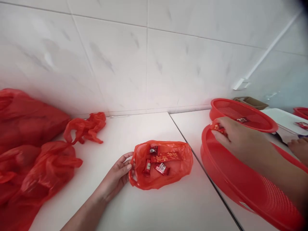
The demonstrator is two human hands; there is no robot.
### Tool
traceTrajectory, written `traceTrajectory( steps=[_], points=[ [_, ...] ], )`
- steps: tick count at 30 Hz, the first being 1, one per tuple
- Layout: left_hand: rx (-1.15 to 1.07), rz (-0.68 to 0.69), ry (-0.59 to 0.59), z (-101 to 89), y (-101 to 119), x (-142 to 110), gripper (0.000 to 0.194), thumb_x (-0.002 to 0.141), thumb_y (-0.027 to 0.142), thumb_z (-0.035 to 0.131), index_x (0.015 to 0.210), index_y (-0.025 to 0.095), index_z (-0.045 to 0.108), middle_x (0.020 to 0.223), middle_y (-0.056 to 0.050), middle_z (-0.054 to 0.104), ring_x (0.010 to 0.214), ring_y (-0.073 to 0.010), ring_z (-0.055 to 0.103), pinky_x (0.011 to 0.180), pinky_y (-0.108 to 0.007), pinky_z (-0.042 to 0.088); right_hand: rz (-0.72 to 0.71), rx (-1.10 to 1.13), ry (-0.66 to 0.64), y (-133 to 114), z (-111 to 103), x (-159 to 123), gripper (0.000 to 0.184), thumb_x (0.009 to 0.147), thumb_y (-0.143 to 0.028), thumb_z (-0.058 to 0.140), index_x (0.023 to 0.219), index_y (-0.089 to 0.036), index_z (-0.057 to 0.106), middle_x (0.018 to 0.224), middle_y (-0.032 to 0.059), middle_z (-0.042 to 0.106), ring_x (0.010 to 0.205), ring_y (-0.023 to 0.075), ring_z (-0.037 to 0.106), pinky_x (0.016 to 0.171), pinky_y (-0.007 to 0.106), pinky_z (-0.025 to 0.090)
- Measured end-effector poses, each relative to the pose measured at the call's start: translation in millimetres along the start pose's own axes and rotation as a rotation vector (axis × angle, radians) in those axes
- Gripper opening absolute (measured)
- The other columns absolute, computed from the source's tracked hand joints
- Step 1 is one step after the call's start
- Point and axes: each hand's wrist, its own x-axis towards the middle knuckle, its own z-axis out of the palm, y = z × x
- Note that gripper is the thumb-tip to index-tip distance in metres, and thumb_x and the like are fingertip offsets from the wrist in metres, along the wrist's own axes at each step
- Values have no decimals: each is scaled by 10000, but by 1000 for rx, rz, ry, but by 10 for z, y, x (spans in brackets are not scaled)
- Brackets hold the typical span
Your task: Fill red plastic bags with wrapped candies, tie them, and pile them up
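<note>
A red plastic bag (186, 163) lies with its mouth spread wide on the white table. Inside it are a long red packet with gold characters (166, 157) and several small wrapped candies (162, 168). My left hand (121, 170) pinches the bag's left edge between thumb and fingers. Over the far rim of the nearer red basket (231, 179), my right hand (227, 130) is closed around red-and-gold wrapped candy (218, 128); its fingers are partly hidden by the back of the hand.
Filled red bags (31, 125) crowd the left side, near a crumpled red bag (88, 128). Behind the nearer basket stands another red basket (218, 110) with a candy in it. Farther right are a cardboard box (251, 102), a white tray (279, 117) and another person's hand (299, 149).
</note>
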Motion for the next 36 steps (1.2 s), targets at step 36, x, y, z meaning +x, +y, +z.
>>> traceTrajectory(
  steps=[36],
  points=[
    [206,52,-13,395,102,-14,583,716,316,733,1240,189,510,963,-104,669,770,-225,650,684,-326,512,733,1704,-423,-1111,1334,-638,280,670,-284,701,918,-174,632,908,52,698,848,211,651,705,283,503]
  ],
)
